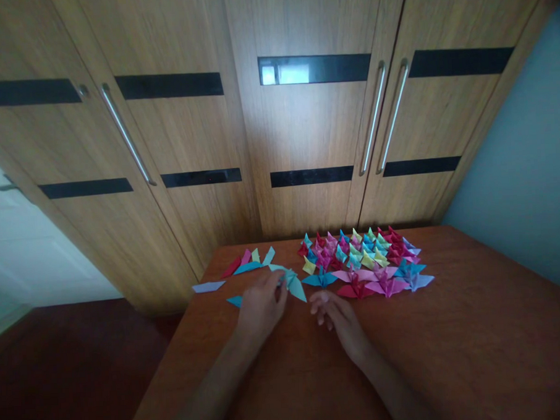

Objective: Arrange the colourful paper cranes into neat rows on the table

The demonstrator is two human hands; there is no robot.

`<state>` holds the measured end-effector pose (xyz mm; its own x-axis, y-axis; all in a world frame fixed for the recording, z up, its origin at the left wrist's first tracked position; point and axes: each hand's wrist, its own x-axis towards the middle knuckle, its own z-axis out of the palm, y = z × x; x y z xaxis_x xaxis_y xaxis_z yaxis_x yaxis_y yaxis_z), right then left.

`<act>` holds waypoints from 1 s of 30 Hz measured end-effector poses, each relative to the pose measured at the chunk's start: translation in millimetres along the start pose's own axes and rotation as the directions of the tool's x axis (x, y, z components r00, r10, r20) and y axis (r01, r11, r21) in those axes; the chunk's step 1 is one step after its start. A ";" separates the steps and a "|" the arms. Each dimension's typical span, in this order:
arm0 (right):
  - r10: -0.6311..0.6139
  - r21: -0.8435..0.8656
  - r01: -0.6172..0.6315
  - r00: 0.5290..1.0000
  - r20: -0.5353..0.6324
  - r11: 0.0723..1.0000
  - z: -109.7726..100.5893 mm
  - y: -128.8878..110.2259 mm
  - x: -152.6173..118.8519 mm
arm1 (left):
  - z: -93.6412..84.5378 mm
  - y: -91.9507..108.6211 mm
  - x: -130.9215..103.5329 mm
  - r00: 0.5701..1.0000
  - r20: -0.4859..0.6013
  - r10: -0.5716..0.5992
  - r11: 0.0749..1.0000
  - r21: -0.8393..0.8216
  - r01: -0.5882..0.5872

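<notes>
A light teal paper crane is pinched in my left hand, its wings spread out and one wing pointing down to the right. My right hand is just right of that crane, over the table, with its fingers apart, slightly curled and holding nothing. Beyond my right hand lies a blue paper crane, and right of it several pink, red and purple cranes with spread wings. A blue folded paper piece lies partly behind my left hand.
Several small folded cranes stand packed together at the back of the brown table. Flat folded strips, among them a lilac one and a red one, lie at the left. A wooden wardrobe stands behind.
</notes>
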<state>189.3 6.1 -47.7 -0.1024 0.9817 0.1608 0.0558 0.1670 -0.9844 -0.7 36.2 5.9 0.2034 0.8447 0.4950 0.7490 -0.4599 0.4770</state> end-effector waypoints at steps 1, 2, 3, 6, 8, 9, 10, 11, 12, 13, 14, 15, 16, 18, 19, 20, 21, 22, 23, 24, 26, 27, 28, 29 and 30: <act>0.007 0.034 -0.007 1.000 -0.007 0.999 0.0 -0.5 -0.5 | 7.3 6.1 -6.2 1.000 0.015 0.027 1.000 -0.009 -0.027; 0.013 0.046 -0.012 1.000 -0.010 0.999 0.1 -0.6 -0.5 | 13.8 11.0 -11.6 0.998 0.042 0.055 0.998 -0.010 -0.054; 0.013 0.038 -0.013 1.000 -0.011 0.999 0.3 -0.3 -0.2 | 19.4 14.8 -16.2 0.995 0.068 0.078 0.997 -0.008 -0.078; 0.000 -0.036 -0.001 1.000 -0.023 0.999 0.7 2.9 2.5 | 27.8 21.9 -25.7 0.983 0.136 0.124 0.992 -0.007 -0.124; -0.006 -0.082 0.003 0.999 -0.038 0.997 -0.2 5.4 4.3 | 25.9 23.6 -29.1 0.980 0.142 0.140 0.990 -0.023 -0.139; -0.006 -0.100 0.001 0.999 -0.044 0.995 -1.0 6.2 5.0 | 23.2 23.6 -30.0 0.981 0.132 0.142 0.990 -0.030 -0.140; -0.003 -0.112 -0.002 0.999 -0.046 0.994 -1.9 6.7 5.5 | 19.9 22.9 -30.4 0.984 0.113 0.139 0.990 -0.033 -0.136; -0.003 -0.118 -0.003 0.999 -0.047 0.993 -2.8 6.8 5.7 | 16.3 21.7 -30.2 0.988 0.081 0.128 0.992 -0.033 -0.125; -0.003 -0.120 -0.003 0.999 -0.046 0.993 -3.6 6.5 5.8 | 13.0 19.9 -29.4 0.993 0.040 0.109 0.994 -0.029 -0.108; -0.004 -0.121 -0.001 0.999 -0.042 0.993 -4.3 5.9 5.7 | 10.3 17.6 -28.1 0.996 -0.006 0.085 0.996 -0.026 -0.085; -0.008 -0.121 0.003 0.999 -0.038 0.993 -4.7 5.1 5.4 | 8.6 14.8 -26.5 0.997 -0.048 0.059 0.998 -0.026 -0.061; -0.013 -0.124 0.009 0.999 -0.032 0.992 -5.0 4.1 5.1 | 7.8 11.6 -24.7 0.996 -0.076 0.036 0.999 -0.036 -0.039; -0.020 -0.130 0.017 0.999 -0.026 0.991 -5.1 3.1 4.8 | 8.1 8.1 -22.8 0.997 -0.081 0.013 0.998 -0.061 -0.018; -0.029 -0.144 0.026 1.000 -0.013 0.989 -5.0 1.5 4.0 | 10.5 1.3 -19.8 1.000 -0.013 -0.017 0.989 -0.145 0.015; -0.030 -0.150 0.028 1.000 -0.006 0.988 -5.0 0.9 3.7 | 12.0 -1.7 -18.8 0.998 0.055 -0.019 0.980 -0.197 0.030; -0.029 -0.156 0.029 1.000 0.002 0.987 -5.0 0.5 3.3 | 13.3 -4.2 -18.1 0.991 0.130 -0.014 0.967 -0.249 0.046; -0.027 -0.162 0.029 1.000 0.013 0.986 -5.1 0.2 2.9 | 14.1 -6.0 -17.8 0.980 0.201 -0.005 0.953 -0.295 0.065; -0.024 -0.168 0.028 0.999 0.024 0.985 -5.1 0.0 2.5 | 14.4 -7.1 -17.7 0.965 0.263 0.005 0.939 -0.333 0.086; -0.022 -0.176 0.028 0.999 0.036 0.984 -5.1 -0.3 2.1 | 14.2 -7.6 -17.8 0.949 0.314 0.014 0.926 -0.363 0.106; -0.020 -0.185 0.028 0.999 0.048 0.982 -5.1 -0.8 1.6 | 13.6 -7.4 -18.2 0.934 0.356 0.020 0.914 -0.385 0.127; -0.017 -0.200 0.030 0.998 0.064 0.979 -4.5 -2.6 0.7 | 12.4 -6.2 -19.5 0.908 0.419 0.026 0.902 -0.401 0.160; -0.016 -0.211 0.030 0.998 0.069 0.977 -4.0 -3.9 0.2 | 12.1 -5.5 -20.2 0.894 0.448 0.031 0.900 -0.401 0.169; -0.015 -0.221 0.030 0.997 0.073 0.975 -3.5 -5.3 -0.2 | 12.1 -4.9 -21.0 0.882 0.470 0.038 0.899 -0.402 0.176; -0.012 -0.230 0.031 0.997 0.081 0.973 -3.0 -6.6 -0.4 | 12.2 -4.5 -21.7 0.872 0.488 0.043 0.896 -0.405 0.183; -0.010 -0.234 0.031 0.996 0.091 0.972 -2.7 -7.7 -0.6 | 12.6 -4.1 -22.2 0.864 0.502 0.046 0.890 -0.413 0.192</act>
<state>191.5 4.6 -40.0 -0.1926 0.9676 0.1634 0.2835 0.2143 -0.9347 -0.3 22.8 -16.1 0.5269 0.8457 0.0850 0.4457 -0.3600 0.8196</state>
